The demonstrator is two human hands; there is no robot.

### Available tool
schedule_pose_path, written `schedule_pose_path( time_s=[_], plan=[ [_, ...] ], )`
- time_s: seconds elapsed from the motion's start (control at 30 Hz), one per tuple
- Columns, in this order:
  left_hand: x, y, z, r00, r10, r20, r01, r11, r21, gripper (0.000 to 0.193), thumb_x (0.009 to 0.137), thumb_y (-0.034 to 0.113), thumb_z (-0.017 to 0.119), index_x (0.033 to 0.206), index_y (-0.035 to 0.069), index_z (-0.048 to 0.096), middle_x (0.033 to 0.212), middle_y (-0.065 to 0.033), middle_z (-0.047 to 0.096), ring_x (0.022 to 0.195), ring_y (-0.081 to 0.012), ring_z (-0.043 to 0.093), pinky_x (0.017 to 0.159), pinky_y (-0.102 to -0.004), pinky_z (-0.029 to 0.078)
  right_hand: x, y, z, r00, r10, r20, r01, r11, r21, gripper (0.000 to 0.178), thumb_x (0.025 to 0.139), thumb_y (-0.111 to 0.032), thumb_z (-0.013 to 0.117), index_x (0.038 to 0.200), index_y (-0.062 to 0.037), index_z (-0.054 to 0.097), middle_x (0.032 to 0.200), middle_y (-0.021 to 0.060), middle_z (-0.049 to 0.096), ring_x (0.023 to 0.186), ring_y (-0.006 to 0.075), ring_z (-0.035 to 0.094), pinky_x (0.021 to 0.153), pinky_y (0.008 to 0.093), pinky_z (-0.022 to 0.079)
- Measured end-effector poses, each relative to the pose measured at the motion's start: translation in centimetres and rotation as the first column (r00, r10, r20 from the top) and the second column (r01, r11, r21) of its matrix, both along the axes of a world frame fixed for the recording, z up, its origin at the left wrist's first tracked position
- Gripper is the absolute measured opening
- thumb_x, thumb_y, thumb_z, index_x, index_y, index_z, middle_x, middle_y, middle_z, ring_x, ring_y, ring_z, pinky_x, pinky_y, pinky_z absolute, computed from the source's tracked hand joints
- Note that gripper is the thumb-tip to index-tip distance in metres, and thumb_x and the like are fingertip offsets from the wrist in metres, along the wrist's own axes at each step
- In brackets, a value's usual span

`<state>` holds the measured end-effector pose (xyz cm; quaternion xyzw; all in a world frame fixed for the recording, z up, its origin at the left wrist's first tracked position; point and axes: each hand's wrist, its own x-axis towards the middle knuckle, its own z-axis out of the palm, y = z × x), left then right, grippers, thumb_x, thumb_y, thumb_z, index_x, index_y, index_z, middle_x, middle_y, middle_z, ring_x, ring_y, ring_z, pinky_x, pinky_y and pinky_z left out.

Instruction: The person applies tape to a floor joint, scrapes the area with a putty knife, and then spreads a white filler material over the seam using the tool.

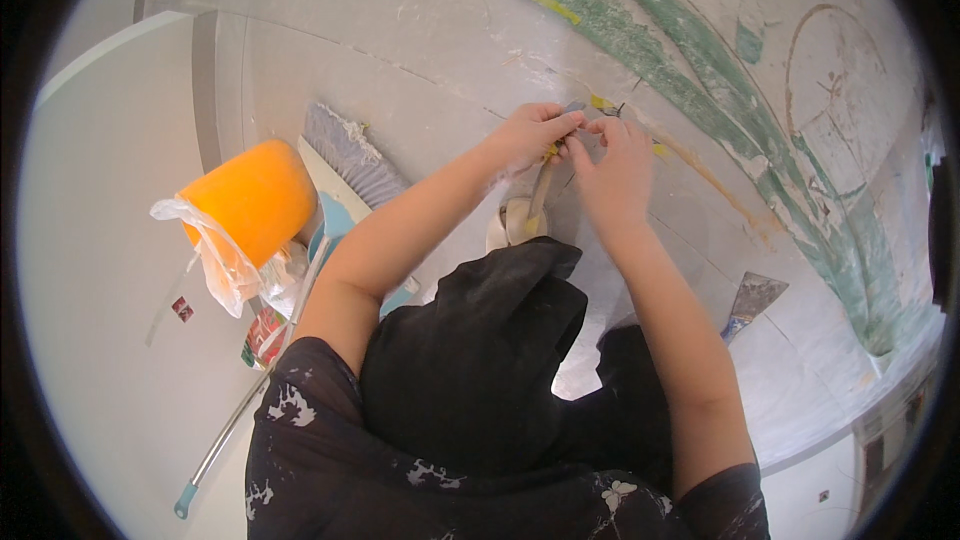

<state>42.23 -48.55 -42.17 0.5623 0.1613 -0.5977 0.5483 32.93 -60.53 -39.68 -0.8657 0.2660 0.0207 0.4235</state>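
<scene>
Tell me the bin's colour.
The bin is bright yellow-orange, seen best in the head view.

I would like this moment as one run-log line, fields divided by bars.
left hand: pinching strip | right hand: fingertips beside left's, grip unclear | scraper: on floor, right | broom: left

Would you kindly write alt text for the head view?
A person's left hand and right hand are close together above a dusty floor, at an unidentified narrow strip. An orange container and a grey broom are to the left, a scraper to the right.
</scene>
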Motion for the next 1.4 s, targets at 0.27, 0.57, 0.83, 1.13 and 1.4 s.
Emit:
schedule_pose_path(
  time_s=[0.27,0.57,0.83,1.13,1.4],
  plan=[
    [2.3,0.2,-0.4,0.934,-0.204,0.294,0.119,0.951,0.285,0.024,0.088,0.024,0.063,0.093,0.001,0.064,0.073,-0.0011,0.062,0.063,-0.0103,0.056,0.052,-0.0255,0.041,-0.8,-1.8,0.1,0.998,-0.027,-0.060,0.035,0.989,0.144,0.026,0.075,-0.022,0.071,0.093,-0.0069,0.060,0.091,0.0100,0.057,0.090,0.0289,0.054,0.079,0.0405,0.043],
    [3.7,-0.8,-0.9,0.340,-0.556,0.759,0.072,0.820,0.568,0.032,0.077,0.029,0.069,0.084,-0.002,0.064,0.069,-0.0206,0.061,0.062,-0.0328,0.059,0.060,-0.0395,0.046,-2.0,-3.0,0.1,0.997,-0.031,-0.072,0.037,0.996,0.079,0.028,0.077,-0.023,0.070,0.096,-0.0062,0.060,0.090,0.0101,0.058,0.089,0.0289,0.054,0.079,0.0400,0.043],
    [3.9,-1.4,-0.4,0.467,-0.561,0.684,0.112,0.805,0.583,0.032,0.077,0.028,0.068,0.082,-0.004,0.065,0.068,-0.0196,0.062,0.063,-0.0287,0.061,0.060,-0.0376,0.047,-2.5,-3.0,0.2,0.995,-0.044,-0.087,0.052,0.995,0.089,0.032,0.077,-0.024,0.070,0.100,-0.0060,0.060,0.091,0.0108,0.058,0.092,0.0303,0.053,0.081,0.0410,0.042],
    [3.7,-0.7,-1.8,0.313,-0.606,0.731,0.101,0.787,0.609,0.031,0.077,0.024,0.066,0.092,-0.003,0.066,0.075,-0.0201,0.064,0.070,-0.0317,0.064,0.065,-0.0382,0.049,-2.6,-3.7,0.0,0.995,-0.042,-0.092,0.051,0.994,0.092,0.033,0.077,-0.025,0.070,0.100,-0.0045,0.060,0.092,0.0116,0.058,0.092,0.0305,0.053,0.081,0.0408,0.042],
    [2.5,-0.9,-1.2,0.187,-0.616,0.765,0.077,0.785,0.614,0.028,0.081,0.025,0.065,0.096,0.001,0.065,0.086,-0.0195,0.064,0.081,-0.0354,0.062,0.071,-0.0402,0.049,-3.0,-3.7,0.1,0.995,-0.044,-0.087,0.051,0.996,0.077,0.032,0.077,-0.025,0.070,0.099,-0.0048,0.060,0.092,0.0115,0.059,0.092,0.0308,0.053,0.081,0.0406,0.043]
  ],
)
